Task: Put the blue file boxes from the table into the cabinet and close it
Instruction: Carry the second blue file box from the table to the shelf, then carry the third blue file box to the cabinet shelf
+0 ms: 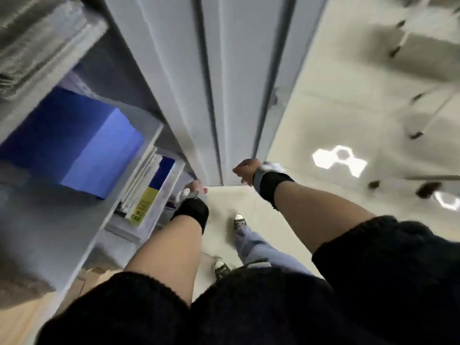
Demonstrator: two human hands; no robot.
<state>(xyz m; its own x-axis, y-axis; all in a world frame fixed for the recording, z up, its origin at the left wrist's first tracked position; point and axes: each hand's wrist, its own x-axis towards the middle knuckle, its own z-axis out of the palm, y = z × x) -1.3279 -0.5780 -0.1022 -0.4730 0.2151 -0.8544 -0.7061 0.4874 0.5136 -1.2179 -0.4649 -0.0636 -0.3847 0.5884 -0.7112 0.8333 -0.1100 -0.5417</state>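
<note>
One blue file box [74, 143] already on an upper shelf of the cabinet [139, 150], plain and smooth-sided (blurred by motion); a further blue spine [165, 170] below, among papers. Loading apparently finished, closing left. Both hands at the lower edge of the grey doors [224, 83]: left hand [195, 189] curled there, grip unclear; right hand [246, 170] clenched on the edge.

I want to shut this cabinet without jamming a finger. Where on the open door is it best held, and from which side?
Probably the door's free lower edge, gripped from its outer face. The right hand is already there, and the left hand is by the inner corner. The door stands out edge-on from the cabinet, so pushing on the outer face should swing it shut while keeping fingers out of the gap.
</note>
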